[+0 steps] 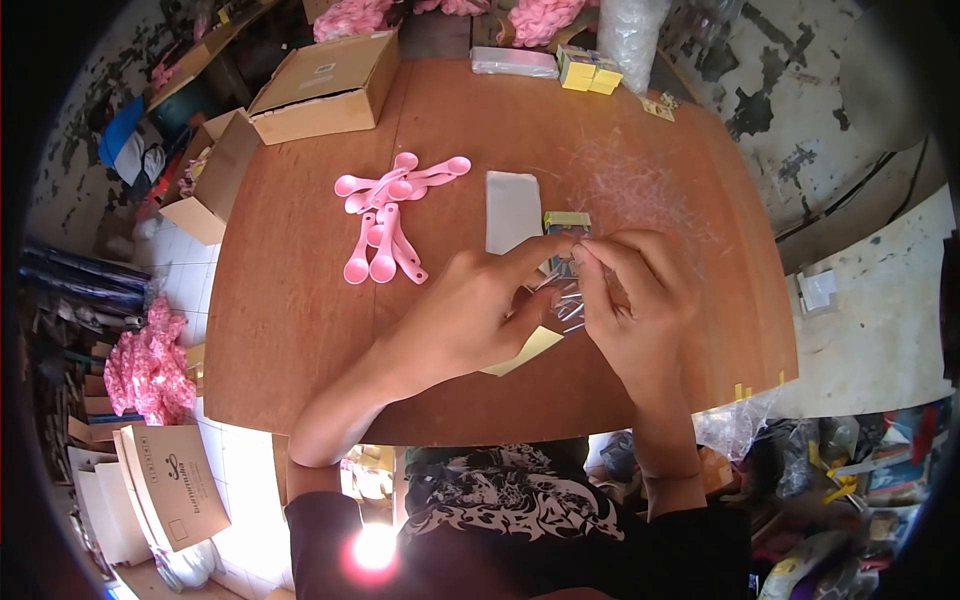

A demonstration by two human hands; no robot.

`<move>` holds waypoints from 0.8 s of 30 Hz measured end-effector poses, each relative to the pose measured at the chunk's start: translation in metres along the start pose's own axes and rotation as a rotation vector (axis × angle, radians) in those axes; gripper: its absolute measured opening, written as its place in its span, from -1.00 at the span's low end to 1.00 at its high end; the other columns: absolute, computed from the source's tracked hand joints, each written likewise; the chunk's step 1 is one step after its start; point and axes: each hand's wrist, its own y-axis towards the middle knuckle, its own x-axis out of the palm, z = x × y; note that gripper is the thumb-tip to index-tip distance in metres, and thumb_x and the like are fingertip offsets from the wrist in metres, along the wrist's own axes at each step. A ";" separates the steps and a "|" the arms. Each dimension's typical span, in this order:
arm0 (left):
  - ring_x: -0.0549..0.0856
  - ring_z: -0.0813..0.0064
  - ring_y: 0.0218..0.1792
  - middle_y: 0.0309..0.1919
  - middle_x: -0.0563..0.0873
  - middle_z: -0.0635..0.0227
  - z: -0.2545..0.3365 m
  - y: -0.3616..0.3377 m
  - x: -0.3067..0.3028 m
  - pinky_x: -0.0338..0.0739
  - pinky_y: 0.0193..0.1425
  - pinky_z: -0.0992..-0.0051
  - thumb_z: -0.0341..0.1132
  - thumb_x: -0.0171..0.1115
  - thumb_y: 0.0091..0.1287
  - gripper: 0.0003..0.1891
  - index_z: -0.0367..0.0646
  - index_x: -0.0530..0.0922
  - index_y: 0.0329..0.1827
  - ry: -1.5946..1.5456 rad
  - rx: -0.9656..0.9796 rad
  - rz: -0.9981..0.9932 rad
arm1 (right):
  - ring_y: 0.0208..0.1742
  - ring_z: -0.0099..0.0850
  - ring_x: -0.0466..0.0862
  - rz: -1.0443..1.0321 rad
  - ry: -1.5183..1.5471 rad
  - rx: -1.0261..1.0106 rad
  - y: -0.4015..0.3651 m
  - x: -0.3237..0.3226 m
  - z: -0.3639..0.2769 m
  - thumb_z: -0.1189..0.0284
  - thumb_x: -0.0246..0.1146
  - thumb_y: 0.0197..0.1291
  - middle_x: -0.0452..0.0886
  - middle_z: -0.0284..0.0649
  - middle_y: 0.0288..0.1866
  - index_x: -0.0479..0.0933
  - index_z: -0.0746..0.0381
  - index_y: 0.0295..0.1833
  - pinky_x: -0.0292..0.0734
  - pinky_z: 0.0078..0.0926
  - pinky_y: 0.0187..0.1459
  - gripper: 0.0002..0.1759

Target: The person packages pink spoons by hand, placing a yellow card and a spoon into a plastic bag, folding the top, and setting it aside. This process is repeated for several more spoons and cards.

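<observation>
Over the middle of the brown table, my left hand (480, 310) and my right hand (640, 290) meet at the fingertips. Both are pinched closed around something too small to make out. Beneath them lie several thin metallic pieces (571, 308) and a small box with a yellow-green edge (567, 219), partly covered by my fingers. A white rectangular packet (512, 205) lies just beyond my left hand. Below the hands a pale yellow paper (528, 354) is partly hidden. Left of them, several pink measuring spoons (383, 258) lie in two loose groups.
Thin clear strands (640, 190) are scattered right of the packet. At the far edge stand a cardboard box (325, 85), a clear plastic pack (514, 63), yellow small boxes (588, 70) and a plastic roll (628, 40). An open carton (215, 185) is beside the table's left edge.
</observation>
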 end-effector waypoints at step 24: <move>0.82 0.31 -0.36 -0.38 0.78 0.10 -0.001 -0.002 0.002 0.68 -0.27 0.45 -0.63 0.23 0.17 -0.55 -0.35 0.54 0.18 0.039 0.025 -0.040 | -0.33 -0.31 0.67 -0.143 0.053 0.018 0.003 -0.014 0.000 0.63 0.42 -0.09 0.65 -0.21 -0.32 0.63 0.24 -0.32 0.56 -0.42 -0.37 -0.83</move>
